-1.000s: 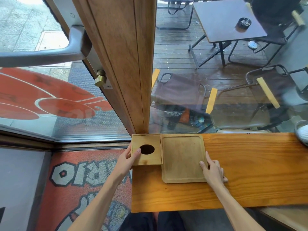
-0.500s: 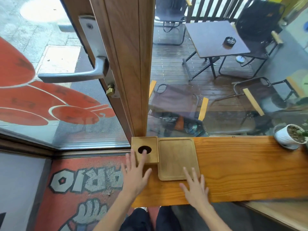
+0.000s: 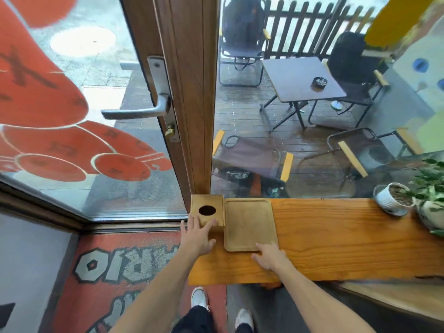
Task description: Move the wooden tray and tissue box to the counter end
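The tissue box (image 3: 208,210) is located at the left end of the worktop (image 3: 336,239), with the wooden tray (image 3: 249,224) touching it at 3 o'clock. The left hand (image 3: 198,237) is laid open, fingertips on the box's near edge; nothing is gripped. The right hand (image 3: 270,257) is spread open at the tray's near right corner. A door frame (image 3: 192,92) is set at 12 o'clock of the box. Two potted plants (image 3: 394,198) are placed far along at 3 o'clock.
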### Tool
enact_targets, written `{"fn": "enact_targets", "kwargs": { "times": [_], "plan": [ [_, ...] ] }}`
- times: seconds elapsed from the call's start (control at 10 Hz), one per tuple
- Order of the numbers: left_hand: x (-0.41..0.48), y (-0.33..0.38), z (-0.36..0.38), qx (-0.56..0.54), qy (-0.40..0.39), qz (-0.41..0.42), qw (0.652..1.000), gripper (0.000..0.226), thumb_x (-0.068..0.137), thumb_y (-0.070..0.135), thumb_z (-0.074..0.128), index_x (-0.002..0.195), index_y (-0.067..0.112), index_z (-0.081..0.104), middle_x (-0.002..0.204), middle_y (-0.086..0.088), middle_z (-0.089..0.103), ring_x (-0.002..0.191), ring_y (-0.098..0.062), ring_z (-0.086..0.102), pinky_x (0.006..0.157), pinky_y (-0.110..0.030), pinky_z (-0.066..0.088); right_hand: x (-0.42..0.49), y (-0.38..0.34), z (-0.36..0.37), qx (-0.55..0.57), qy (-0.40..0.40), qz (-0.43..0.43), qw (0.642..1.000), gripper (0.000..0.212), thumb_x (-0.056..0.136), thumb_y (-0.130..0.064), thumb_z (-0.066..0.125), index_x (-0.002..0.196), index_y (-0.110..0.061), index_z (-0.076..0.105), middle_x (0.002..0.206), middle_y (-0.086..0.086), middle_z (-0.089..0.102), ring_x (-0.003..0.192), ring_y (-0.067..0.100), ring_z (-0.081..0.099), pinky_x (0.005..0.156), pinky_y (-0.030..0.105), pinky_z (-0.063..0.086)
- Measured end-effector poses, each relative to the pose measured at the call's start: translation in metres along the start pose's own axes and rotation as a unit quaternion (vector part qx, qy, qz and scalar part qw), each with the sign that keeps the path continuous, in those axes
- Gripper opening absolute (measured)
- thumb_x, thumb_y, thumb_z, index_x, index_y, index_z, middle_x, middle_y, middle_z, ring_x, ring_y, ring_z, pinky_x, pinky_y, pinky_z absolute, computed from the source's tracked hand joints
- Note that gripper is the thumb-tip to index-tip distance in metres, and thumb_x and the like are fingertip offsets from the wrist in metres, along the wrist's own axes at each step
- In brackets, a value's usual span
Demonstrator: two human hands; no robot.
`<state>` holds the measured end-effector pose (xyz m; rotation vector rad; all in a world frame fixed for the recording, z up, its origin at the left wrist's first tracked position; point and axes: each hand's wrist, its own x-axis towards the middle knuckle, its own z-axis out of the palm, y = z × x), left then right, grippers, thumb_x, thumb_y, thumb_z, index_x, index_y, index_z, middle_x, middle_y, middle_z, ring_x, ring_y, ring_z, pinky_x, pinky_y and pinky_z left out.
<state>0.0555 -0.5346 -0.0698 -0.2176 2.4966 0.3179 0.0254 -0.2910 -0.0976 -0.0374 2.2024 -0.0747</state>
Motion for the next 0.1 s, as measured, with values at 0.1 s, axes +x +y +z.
{"fn": "enact_targets", "kwargs": {
  "times": [0.1],
  "plan": [
    [-0.0200, 0.0033, -0.0056, -0.012, 0.041, -0.007, 0.999, 0.059, 0.097, 0.044, 0.041, 0.152, 0.032, 0.022, 0.158, -0.018, 0.028, 0.148, -0.039, 0.018, 0.121, -0.054, 0.012, -0.0204, -0.0016, -0.0090, 0.039, 0.018, -0.029, 0.999, 0.050, 0.093, -0.055, 0.040, 0.121, -0.021, 0.064, 0.126, 0.007, 0.064, 0.117, 0.027, 0.057, 0.097, 0.039, 0.046]
  ]
}}
